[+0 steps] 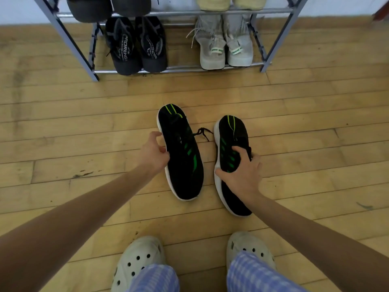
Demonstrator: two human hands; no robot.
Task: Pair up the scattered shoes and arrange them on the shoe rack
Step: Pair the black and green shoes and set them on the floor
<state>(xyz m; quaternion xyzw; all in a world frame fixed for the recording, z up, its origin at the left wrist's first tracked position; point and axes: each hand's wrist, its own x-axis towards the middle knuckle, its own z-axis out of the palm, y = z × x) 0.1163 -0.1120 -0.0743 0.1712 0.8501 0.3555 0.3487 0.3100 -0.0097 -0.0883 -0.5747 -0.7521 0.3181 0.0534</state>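
Shoes are lying side by side on the pale wooden plank floor [63, 127], just in front of a grey metal shoe rack [275, 45]: two black knit sneakers with green stripes and white soles, heels pointing toward the rack. The left black sneaker [181, 152] is sitting slightly farther forward than the right black sneaker [231, 165], and a loose black lace [203, 132] is trailing across the gap between them.

The left hand [154, 152] is curling its fingers against the outer edge of the left sneaker, touching the white sole; whether it is truly gripping or only resting there cannot be told. The right hand [242, 173] is closing over the middle of the right sneaker, thumb pressing on the inner side and fingers wrapping over the top toward the outer side.

On the rack's bottom tier, a pair of black lace-up sports shoes with white lettering [136, 45] is standing at the left, and a pair of light grey high-top sneakers with green-striped tabs [225, 47] is standing at the right. The tier above is holding dark shoes [109, 7] at the left and cream-coloured shoes [229, 3] at the right, both cut off by the frame.

At the bottom, the person's feet are wearing off-white perforated clogs [139, 262] below blue-and-white checked trouser legs [252, 272].
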